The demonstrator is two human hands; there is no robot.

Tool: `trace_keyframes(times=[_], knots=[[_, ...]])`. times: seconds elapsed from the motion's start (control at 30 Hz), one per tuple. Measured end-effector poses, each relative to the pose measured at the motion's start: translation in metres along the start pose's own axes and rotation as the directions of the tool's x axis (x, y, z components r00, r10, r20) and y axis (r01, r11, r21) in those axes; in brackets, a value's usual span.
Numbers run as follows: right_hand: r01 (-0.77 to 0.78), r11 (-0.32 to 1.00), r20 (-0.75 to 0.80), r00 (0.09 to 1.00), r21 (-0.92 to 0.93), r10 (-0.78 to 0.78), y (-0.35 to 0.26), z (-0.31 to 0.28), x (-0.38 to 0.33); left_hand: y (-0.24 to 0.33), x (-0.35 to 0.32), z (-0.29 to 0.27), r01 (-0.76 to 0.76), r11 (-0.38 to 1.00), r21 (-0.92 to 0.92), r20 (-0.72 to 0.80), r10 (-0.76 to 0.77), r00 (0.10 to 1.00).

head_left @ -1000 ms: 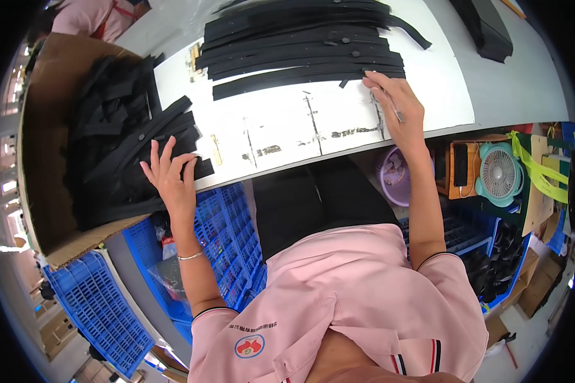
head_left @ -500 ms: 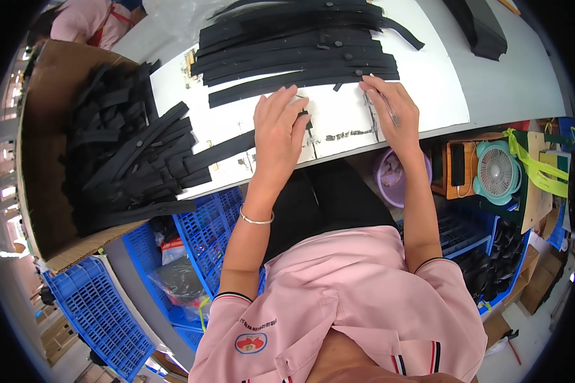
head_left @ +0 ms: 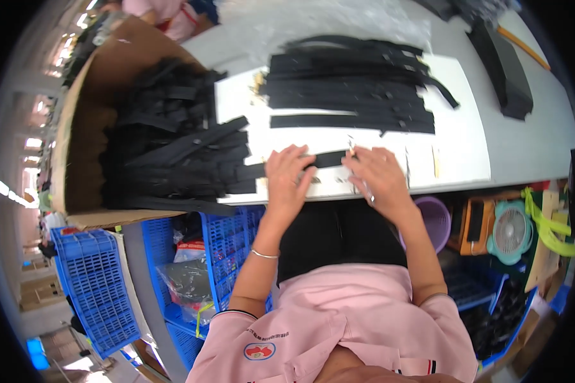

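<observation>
A black fabric strip [head_left: 331, 159] lies across the white board [head_left: 460, 153], running under my left hand [head_left: 289, 179] from the pile at the left. My left fingers and thumb close on the strip. At its right end, my right hand [head_left: 382, 182] bends its fingertips onto the strip. A slim silver pen-like tool [head_left: 369, 193] is held against the right palm. Beyond my hands, several black strips [head_left: 345, 83] lie side by side on the board; small dark studs show on some. Motion blur hides the fine detail at my fingertips.
At the left stands a cardboard box [head_left: 86, 137] heaped with black strips [head_left: 166, 153]. Clear plastic film [head_left: 338, 19] lies behind the board. A black folded piece [head_left: 501, 73] rests at the right. Below the table edge are blue crates [head_left: 99, 281], a purple basket [head_left: 433, 223] and a fan [head_left: 511, 230].
My right hand has come away from the row of strips, down and closer to my left hand. The near strip now reaches across between both hands. The whole view has shifted.
</observation>
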State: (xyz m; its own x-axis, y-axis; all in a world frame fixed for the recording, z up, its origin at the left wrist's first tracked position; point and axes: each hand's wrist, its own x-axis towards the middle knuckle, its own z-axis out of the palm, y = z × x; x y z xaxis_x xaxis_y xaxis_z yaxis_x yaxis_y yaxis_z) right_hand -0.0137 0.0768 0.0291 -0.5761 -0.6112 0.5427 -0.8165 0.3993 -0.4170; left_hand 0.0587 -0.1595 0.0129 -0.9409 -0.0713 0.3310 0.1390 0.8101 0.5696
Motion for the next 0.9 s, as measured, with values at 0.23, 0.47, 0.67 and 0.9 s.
trace_keyframes(times=[0.23, 0.47, 0.67, 0.9], knots=[[-0.104, 0.994, -0.023, 0.994, 0.045, 0.105, -0.009, 0.012, 0.009, 0.01, 0.006, 0.004, -0.07, 0.995, -0.073, -0.1, 0.062, 0.993], [-0.57, 0.423, 0.17, 0.714, 0.705, 0.679, -0.003, -0.01, -0.009, 0.028, 0.014, 0.004, -0.053, 0.983, -0.176, -0.117, 0.033, 0.993], [-0.638, 0.424, 0.098, 0.617, 0.643, 0.781, 0.01, -0.031, -0.029, 0.024, 0.015, 0.007, -0.122, 0.976, -0.178, -0.063, 0.112, 0.992], [-0.618, 0.755, -0.218, 0.723, 0.219, 0.655, 0.018, -0.032, -0.043, 0.042, 0.032, 0.02, -0.137, 0.967, -0.217, 0.088, 0.159, 0.983]])
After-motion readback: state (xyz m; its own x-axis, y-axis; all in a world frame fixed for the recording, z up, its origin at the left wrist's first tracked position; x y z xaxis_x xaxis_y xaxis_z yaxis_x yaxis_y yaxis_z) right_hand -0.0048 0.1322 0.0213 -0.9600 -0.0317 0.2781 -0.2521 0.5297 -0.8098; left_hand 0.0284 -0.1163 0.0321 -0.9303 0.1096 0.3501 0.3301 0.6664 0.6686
